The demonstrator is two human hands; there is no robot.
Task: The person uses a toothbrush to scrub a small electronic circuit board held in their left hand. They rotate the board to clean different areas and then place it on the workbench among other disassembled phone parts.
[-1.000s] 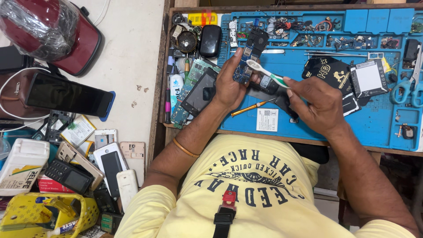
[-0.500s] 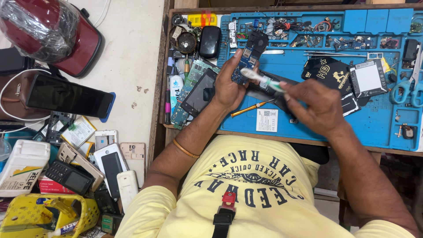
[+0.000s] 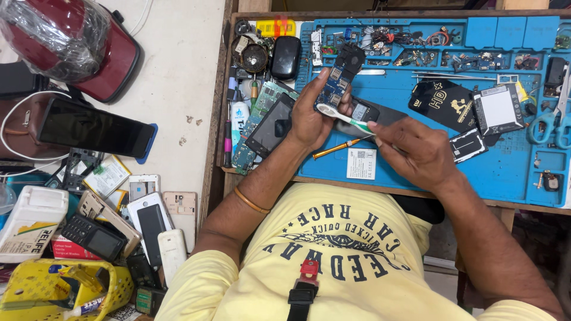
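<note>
My left hand (image 3: 312,119) holds up a small opened phone body with a blue circuit board (image 3: 338,80) above the blue work mat (image 3: 428,160). A white and green toothbrush (image 3: 342,117) is gripped in my right hand (image 3: 416,151), its bristled head lying against the lower end of the board, close to my left thumb. Both hands hover over the left half of the mat. An orange-handled screwdriver (image 3: 336,148) lies on the mat just under my hands.
Black battery packs (image 3: 443,101) and a white one (image 3: 498,108), tweezers (image 3: 449,75), blue scissors (image 3: 550,119) and small parts lie on the mat. A phone screen (image 3: 270,125) and boards rest left of it. Several phones (image 3: 148,223), a tablet (image 3: 95,128) and a red helmet (image 3: 71,41) cover the left table.
The toothbrush head has slid down the board from near its upper part to its lower end. My right hand moved slightly lower; my left hand kept the phone nearly still.
</note>
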